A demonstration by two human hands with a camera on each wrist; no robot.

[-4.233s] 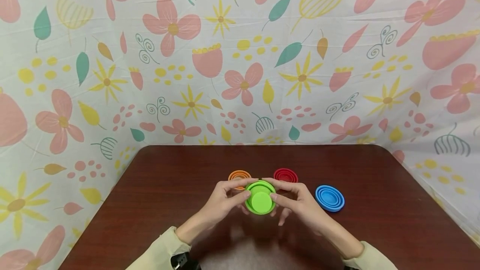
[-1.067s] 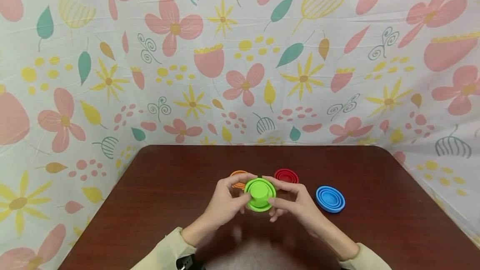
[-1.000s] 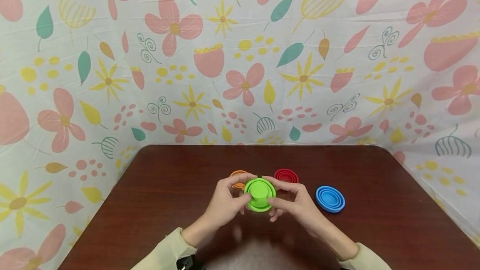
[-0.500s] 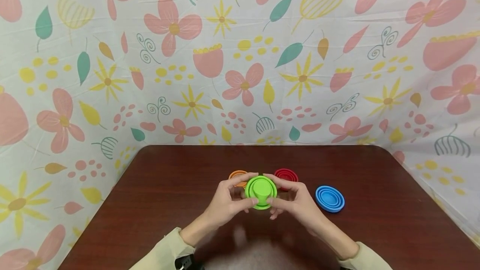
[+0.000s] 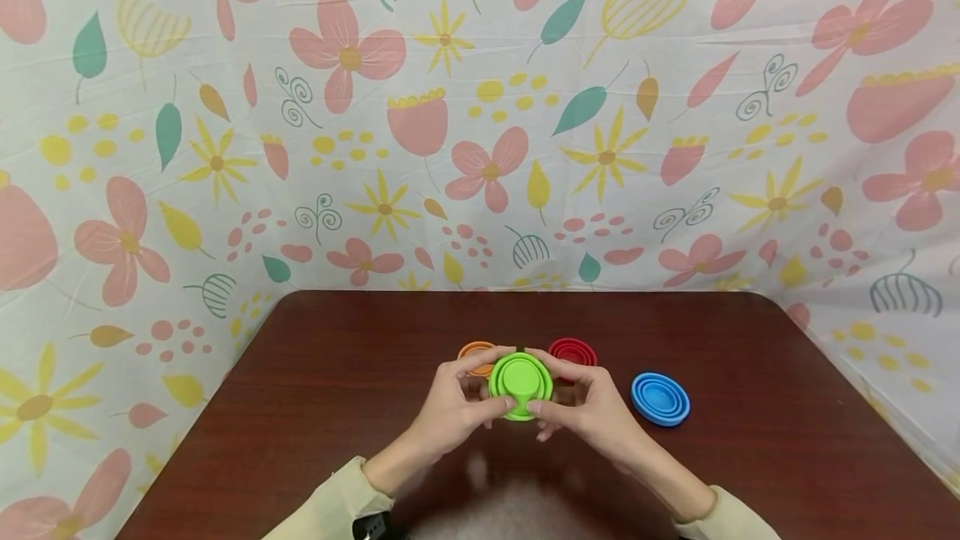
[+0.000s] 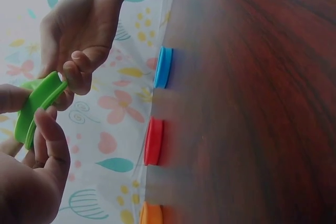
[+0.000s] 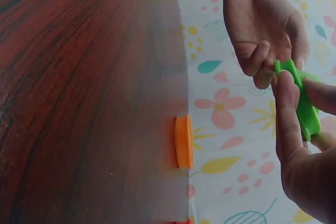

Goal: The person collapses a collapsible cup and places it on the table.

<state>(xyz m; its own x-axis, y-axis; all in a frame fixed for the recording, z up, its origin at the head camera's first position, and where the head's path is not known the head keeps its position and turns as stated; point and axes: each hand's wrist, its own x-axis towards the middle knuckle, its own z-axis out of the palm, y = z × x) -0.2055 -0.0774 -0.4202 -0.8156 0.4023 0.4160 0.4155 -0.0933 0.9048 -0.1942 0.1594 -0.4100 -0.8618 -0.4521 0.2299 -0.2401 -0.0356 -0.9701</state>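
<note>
Above the table's middle, in the head view, both hands hold a green collapsible silicone cup (image 5: 520, 375) with its bottom turned toward me. My left hand (image 5: 452, 401) grips its left side, thumb on the folded rings and forefinger along the top rim. On the opposite side my right hand (image 5: 596, 407) grips it likewise, its thumb low on the rings near the other thumb. Both wrist views give the green cup (image 6: 38, 109) edge-on, its centre bulging on the thumb side. In the right wrist view, curled fingers lie along the back of the green cup (image 7: 308, 109).
Beyond the hands on the dark wooden table (image 5: 360, 357) lie an orange collapsible cup (image 5: 471, 350), partly hidden by the left hand, and a red one (image 5: 573, 350). A flattened blue cup (image 5: 660, 398) lies to the right. Flower-printed cloth (image 5: 487, 107) surrounds the table's back and sides.
Over the last second the thumbs have moved lower and closer together on the green cup. Its centre, which stuck out far, looks flatter now. The other cups have stayed put.
</note>
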